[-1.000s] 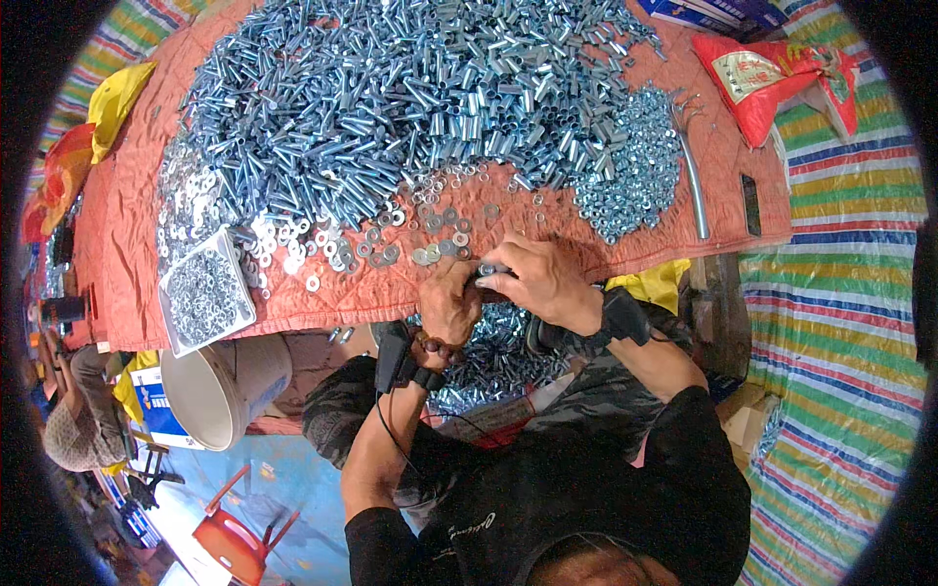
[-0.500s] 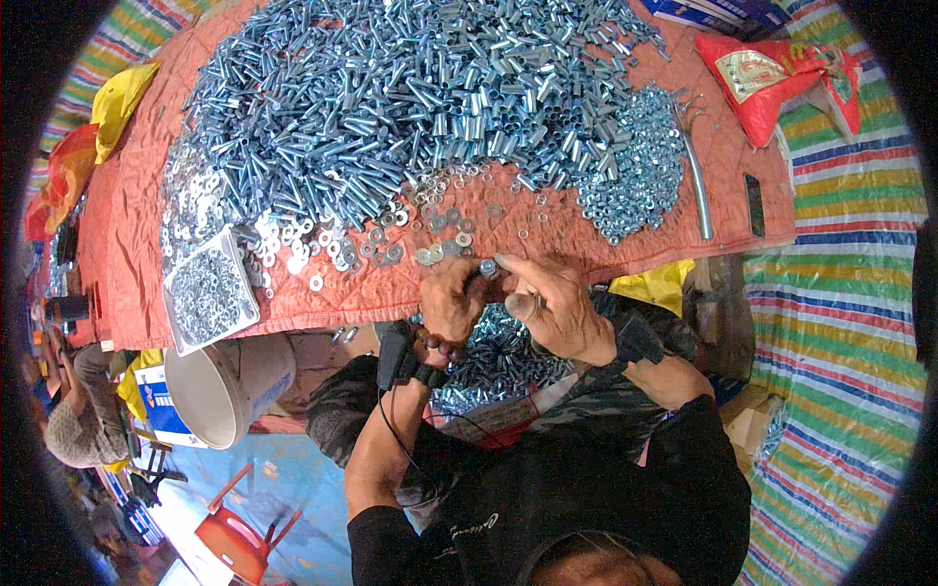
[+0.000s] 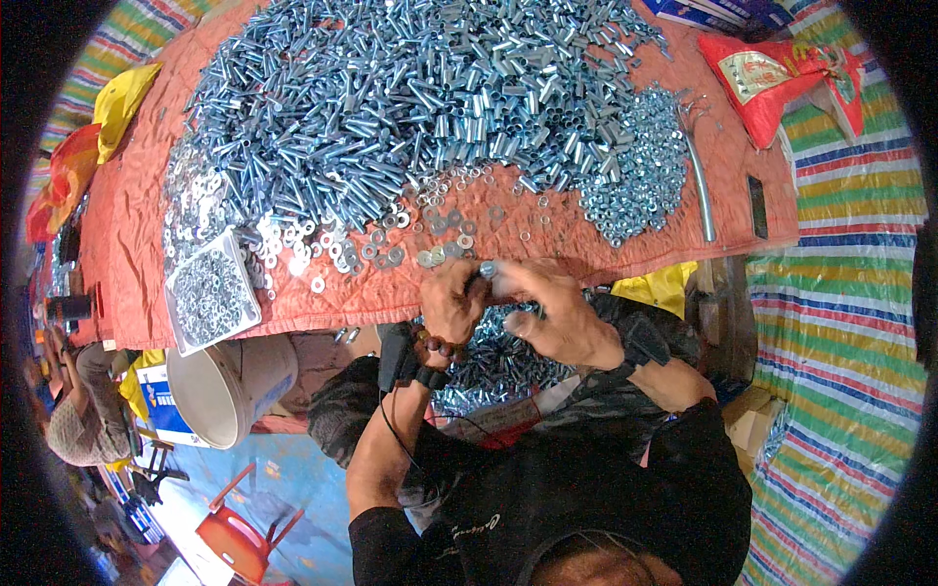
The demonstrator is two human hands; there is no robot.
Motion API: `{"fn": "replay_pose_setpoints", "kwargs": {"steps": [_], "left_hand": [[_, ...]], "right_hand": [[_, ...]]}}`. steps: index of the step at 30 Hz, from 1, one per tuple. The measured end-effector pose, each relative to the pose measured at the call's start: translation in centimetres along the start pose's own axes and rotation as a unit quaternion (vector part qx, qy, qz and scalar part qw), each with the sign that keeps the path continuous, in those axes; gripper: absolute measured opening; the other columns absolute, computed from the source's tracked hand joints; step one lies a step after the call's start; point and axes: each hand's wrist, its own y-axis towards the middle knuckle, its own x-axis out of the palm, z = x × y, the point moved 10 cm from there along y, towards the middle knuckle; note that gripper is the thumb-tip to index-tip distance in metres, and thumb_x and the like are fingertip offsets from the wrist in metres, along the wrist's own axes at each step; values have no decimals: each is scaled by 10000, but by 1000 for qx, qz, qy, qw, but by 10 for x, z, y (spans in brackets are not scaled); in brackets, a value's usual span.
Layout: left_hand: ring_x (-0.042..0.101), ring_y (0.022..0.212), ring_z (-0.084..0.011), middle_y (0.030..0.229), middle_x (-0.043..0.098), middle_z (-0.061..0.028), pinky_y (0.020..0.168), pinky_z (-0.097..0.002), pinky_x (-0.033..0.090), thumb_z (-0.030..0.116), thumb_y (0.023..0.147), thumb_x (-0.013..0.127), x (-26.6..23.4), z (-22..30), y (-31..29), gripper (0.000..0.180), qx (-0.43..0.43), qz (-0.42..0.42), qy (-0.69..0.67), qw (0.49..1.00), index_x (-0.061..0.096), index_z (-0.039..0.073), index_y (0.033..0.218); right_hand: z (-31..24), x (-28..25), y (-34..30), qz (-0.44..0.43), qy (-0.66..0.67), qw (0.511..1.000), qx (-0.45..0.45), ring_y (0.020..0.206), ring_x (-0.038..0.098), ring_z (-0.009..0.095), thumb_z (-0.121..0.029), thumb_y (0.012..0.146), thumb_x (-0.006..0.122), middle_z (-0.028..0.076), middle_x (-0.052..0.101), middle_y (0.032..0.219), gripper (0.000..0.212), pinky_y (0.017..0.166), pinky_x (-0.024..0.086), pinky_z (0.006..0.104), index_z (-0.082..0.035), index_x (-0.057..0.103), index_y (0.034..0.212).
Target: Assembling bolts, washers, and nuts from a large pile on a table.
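Note:
At the near edge of the orange cloth (image 3: 342, 303), my left hand (image 3: 449, 303) is closed around a small bolt; its round metal end (image 3: 488, 269) shows at the fingertips. My right hand (image 3: 562, 317) is beside it, thumb and forefinger spread apart, with the forefinger blurred close to the bolt. Nothing shows gripped in the right hand. Just beyond the hands lie flat washers (image 3: 440, 252). Behind them spreads a large heap of metal sleeves and cone-ended bolts (image 3: 391, 117). To its right is a pile of nuts (image 3: 630, 186).
A white tray of small washers (image 3: 210, 293) rests at the cloth's left front, above a white bucket (image 3: 207, 396). Finished-looking fasteners (image 3: 503, 366) are piled below my hands. A metal rod-like tool (image 3: 702, 190) and a red bag (image 3: 772, 78) lie right. Another person (image 3: 83, 420) sits far left.
My right forefinger has swept across beside the bolt, and the right hand has shifted slightly right and down. My left hand keeps its grip in nearly the same place.

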Motion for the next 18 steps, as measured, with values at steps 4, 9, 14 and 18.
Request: {"fn": "replay_pose_setpoints", "kwargs": {"steps": [4, 9, 14, 18], "left_hand": [[635, 745, -365, 813, 641, -163, 652, -410, 496, 25, 737, 680, 0, 1, -1, 156, -11, -2, 2, 1000, 663, 24, 891], [637, 746, -355, 813, 649, -152, 655, -405, 497, 34, 745, 691, -2, 1, -1, 156, -8, 7, -8, 1000, 671, 34, 899], [632, 753, -354, 810, 647, -138, 643, -409, 495, 39, 736, 701, -1, -1, -2, 162, -10, 17, -32, 999, 669, 42, 895], [623, 765, -363, 799, 636, -134, 641, -426, 499, 29, 726, 693, -2, 23, -2, 198, 60, -5, 27, 998, 662, 45, 921]], "right_hand": [[6, -10, 3, 46, 113, 987, 101, 1115, 559, 353, -483, 928, 547, 239, 565, 1195, 697, 925, 456, 442, 58, 406, 1344], [9, -3, -5, -7, 96, 988, 121, 965, 620, 287, -494, 953, 492, 183, 619, 1082, 649, 880, 469, 391, 40, 455, 1321], [44, -5, -4, 99, 165, 966, 173, 842, 664, 261, -370, 940, 578, 168, 674, 929, 509, 744, 505, 372, 25, 518, 1256], [51, -20, 15, 69, 64, 977, 191, 813, 662, 180, -223, 919, 606, 155, 675, 901, 330, 705, 516, 304, 49, 617, 1106]]}}
